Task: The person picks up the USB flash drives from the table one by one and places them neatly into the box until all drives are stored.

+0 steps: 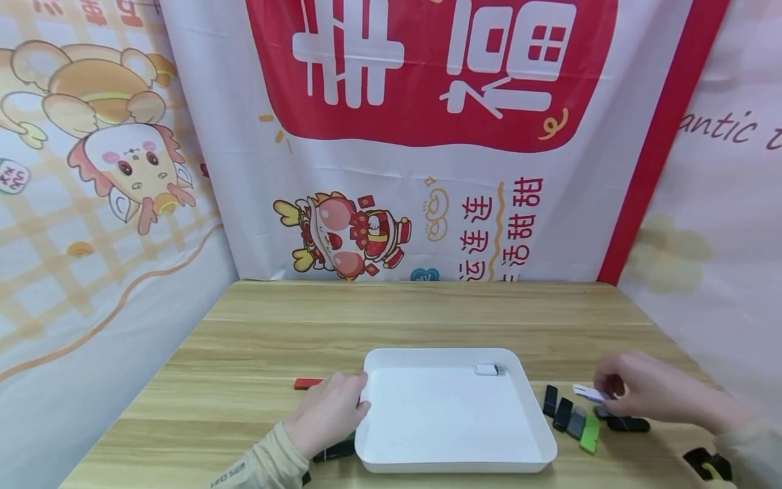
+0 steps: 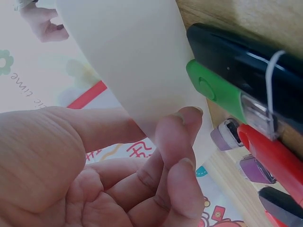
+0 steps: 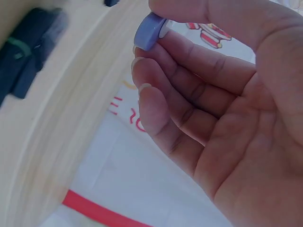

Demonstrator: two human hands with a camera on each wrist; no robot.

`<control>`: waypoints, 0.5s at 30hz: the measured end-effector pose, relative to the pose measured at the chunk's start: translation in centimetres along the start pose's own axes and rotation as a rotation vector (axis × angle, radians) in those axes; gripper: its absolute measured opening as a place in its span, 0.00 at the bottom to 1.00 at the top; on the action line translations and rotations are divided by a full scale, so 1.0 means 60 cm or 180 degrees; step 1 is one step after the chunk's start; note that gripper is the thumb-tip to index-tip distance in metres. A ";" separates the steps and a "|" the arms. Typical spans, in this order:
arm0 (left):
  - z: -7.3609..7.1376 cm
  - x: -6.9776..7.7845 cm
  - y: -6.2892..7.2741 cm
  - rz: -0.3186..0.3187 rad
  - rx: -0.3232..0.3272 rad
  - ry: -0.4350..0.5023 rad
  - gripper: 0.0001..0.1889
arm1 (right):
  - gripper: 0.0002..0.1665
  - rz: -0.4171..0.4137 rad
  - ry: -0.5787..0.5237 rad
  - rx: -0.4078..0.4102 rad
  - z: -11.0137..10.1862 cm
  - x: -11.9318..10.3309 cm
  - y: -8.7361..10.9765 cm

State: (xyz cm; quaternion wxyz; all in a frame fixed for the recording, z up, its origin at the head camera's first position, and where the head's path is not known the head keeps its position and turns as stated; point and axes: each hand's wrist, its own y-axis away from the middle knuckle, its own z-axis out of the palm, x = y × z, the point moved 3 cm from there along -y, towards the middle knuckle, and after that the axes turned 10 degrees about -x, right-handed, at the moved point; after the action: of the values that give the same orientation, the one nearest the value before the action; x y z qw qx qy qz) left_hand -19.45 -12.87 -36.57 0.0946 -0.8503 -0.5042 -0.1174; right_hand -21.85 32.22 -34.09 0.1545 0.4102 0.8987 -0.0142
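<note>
My right hand (image 1: pixel 650 388) pinches a white-and-lilac USB flash drive (image 1: pixel 588 392) between thumb and fingertips. In the right wrist view the drive's lilac end (image 3: pixel 149 33) shows, and its other end is partly hidden by the fingers. My left hand (image 1: pixel 330 413) grips the left wall of a white tray (image 1: pixel 455 467), its thumb on one side and its fingers on the other. Inside the tray, near the far right corner, lies a white flash drive (image 1: pixel 487 370). Beneath my right hand are several drives, among them a green one (image 1: pixel 589 435) and a black one (image 1: pixel 629 424).
Left of the tray lie a red drive (image 1: pixel 307 384), a black drive (image 2: pixel 236 61), a green drive (image 2: pixel 215 87) and purple-ended ones, partly covered by my left hand in the head view. A printed cloth (image 1: pixel 391 170) hangs behind the wooden table (image 1: pixel 415 312).
</note>
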 end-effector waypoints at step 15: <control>-0.001 0.003 0.001 -0.0033 -0.0022 0.0015 0.10 | 0.13 -0.0059 0.0114 -0.0004 -0.038 -0.059 -0.064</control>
State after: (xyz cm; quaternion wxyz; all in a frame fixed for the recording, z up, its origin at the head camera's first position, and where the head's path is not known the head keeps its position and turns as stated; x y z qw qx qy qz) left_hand -19.29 -12.76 -36.48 0.0922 -0.8478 -0.5079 -0.1216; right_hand -23.13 27.40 -31.28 0.1385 0.4019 0.9051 -0.0078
